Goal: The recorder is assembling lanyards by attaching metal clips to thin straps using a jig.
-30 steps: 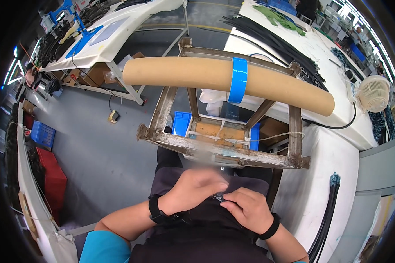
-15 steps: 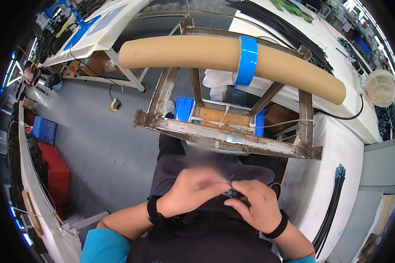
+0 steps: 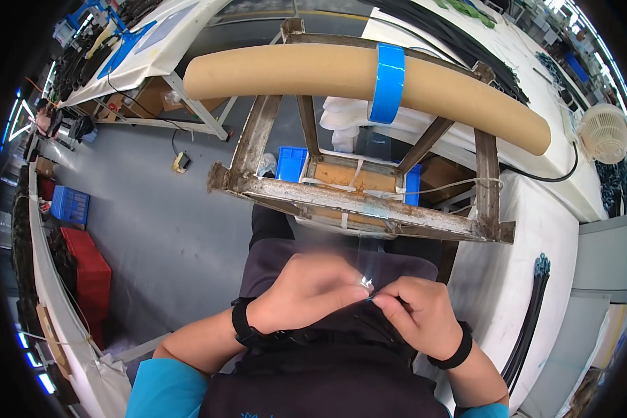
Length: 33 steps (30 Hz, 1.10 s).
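My left hand (image 3: 317, 289) is closed in front of my lap, thumb and fingertips pinching a small, shiny, crinkled piece of clear plastic (image 3: 366, 282). Its upper edge is blurred. Close beside it, my right hand (image 3: 418, 313) pinches thumb against forefinger, almost touching the left fingertips. Something thin and bluish shows at those tips, too small to name. Above the hands stands a worn metal frame (image 3: 355, 202). A long brown cardboard tube (image 3: 279, 73) lies across its top, with a roll of blue tape (image 3: 388, 83) around it.
To the right, a white-covered table (image 3: 508, 209) holds a bundle of black cords (image 3: 533, 320) with bluish tips. Farther back stand a white round basket (image 3: 602, 132) and dark strips (image 3: 460, 45). A red bin (image 3: 83, 279) and blue crate (image 3: 70, 204) stand on the left floor.
My right hand has shifted slightly right and its fingers have drawn closer into a pinch. The shiny plastic shows more at the left fingertips. A dark thing under the right fingers no longer shows clearly.
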Available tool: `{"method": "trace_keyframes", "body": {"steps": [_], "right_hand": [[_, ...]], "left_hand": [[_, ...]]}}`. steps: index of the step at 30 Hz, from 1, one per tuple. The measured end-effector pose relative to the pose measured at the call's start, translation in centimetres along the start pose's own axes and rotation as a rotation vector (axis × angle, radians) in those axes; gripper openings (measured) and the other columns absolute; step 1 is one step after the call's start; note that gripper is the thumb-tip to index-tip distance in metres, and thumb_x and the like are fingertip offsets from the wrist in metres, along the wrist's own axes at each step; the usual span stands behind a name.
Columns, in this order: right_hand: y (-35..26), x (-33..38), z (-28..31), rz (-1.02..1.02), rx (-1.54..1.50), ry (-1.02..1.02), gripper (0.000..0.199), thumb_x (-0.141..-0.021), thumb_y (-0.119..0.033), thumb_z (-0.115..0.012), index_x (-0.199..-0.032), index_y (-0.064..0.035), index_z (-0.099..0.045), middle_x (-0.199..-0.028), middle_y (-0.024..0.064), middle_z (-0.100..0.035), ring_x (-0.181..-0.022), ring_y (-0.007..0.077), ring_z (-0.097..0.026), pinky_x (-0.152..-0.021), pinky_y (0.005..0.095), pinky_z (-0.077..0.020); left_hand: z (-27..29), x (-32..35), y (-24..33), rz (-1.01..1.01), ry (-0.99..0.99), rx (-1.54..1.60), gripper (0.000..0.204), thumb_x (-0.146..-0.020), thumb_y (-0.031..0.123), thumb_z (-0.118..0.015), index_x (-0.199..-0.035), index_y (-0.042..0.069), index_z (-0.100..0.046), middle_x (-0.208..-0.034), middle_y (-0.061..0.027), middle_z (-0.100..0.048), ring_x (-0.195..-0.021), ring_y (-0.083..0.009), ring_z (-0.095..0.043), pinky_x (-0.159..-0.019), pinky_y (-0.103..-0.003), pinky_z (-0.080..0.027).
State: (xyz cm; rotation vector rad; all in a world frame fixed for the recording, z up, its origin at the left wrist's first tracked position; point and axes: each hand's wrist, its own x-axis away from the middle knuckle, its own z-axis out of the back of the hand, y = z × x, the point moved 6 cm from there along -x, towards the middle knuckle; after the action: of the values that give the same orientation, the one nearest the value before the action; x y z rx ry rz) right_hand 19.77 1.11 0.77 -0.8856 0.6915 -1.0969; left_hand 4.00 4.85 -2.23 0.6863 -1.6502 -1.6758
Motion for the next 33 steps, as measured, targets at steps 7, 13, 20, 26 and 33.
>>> {"method": "trace_keyframes", "body": {"steps": [7,13,20,26,33], "right_hand": [[2.6,0.1,-1.4,-0.391,-0.337,-0.110,0.014,-0.086,-0.013,-0.066,-0.086,0.0002,-0.062,-0.066,0.0105,-0.062,-0.055,0.0240,-0.060,-0.055,0.0280,-0.0486],[-1.1,1.1,-1.6,0.278,0.244,0.115,0.028,-0.074,-0.011,-0.076,-0.096,-0.0027,-0.061,-0.092,0.0113,-0.061,-0.071,0.0266,-0.063,-0.059,0.0325,-0.0524],[-0.4,0.6,-1.0,0.157,0.137,0.065,0.023,-0.075,-0.009,-0.075,-0.091,-0.0008,-0.060,-0.086,0.0116,-0.062,-0.070,0.0270,-0.063,-0.058,0.0331,-0.0522],[0.1,-0.1,-0.5,0.077,0.071,0.007,0.015,-0.081,-0.009,-0.070,-0.091,-0.0017,-0.062,-0.074,0.0110,-0.062,-0.064,0.0222,-0.062,-0.053,0.0297,-0.0482],[5.3,1.6,-4.9,-0.659,-0.994,-0.365,0.021,-0.095,-0.018,-0.056,-0.102,0.0014,-0.059,-0.077,0.0059,-0.064,-0.063,0.0096,-0.057,-0.058,0.0215,-0.0460]], "left_hand": [[-0.3,0.9,0.0,0.002,0.083,-0.164,0.011,-0.081,0.004,-0.072,-0.090,-0.001,-0.068,-0.083,-0.0095,-0.068,-0.080,-0.0097,-0.064,-0.071,-0.023,-0.052],[-1.0,1.7,-3.7,0.222,0.058,0.367,0.013,-0.089,0.003,-0.063,-0.101,-0.002,-0.064,-0.093,-0.0069,-0.067,-0.083,-0.0093,-0.063,-0.073,-0.022,-0.052],[-0.8,0.6,-2.7,0.156,0.065,0.258,0.014,-0.092,0.008,-0.060,-0.100,-0.003,-0.064,-0.092,-0.0071,-0.066,-0.083,-0.0093,-0.062,-0.070,-0.022,-0.051],[-0.6,1.1,-0.6,0.042,0.004,0.140,0.022,-0.079,-0.002,-0.072,-0.099,-0.003,-0.065,-0.089,-0.0082,-0.066,-0.087,-0.0123,-0.064,-0.079,-0.026,-0.054],[-0.9,2.1,-3.0,0.110,0.116,0.379,0.012,-0.085,0.001,-0.067,-0.095,-0.001,-0.063,-0.088,-0.0093,-0.068,-0.080,-0.0117,-0.067,-0.066,-0.023,-0.055]]}}
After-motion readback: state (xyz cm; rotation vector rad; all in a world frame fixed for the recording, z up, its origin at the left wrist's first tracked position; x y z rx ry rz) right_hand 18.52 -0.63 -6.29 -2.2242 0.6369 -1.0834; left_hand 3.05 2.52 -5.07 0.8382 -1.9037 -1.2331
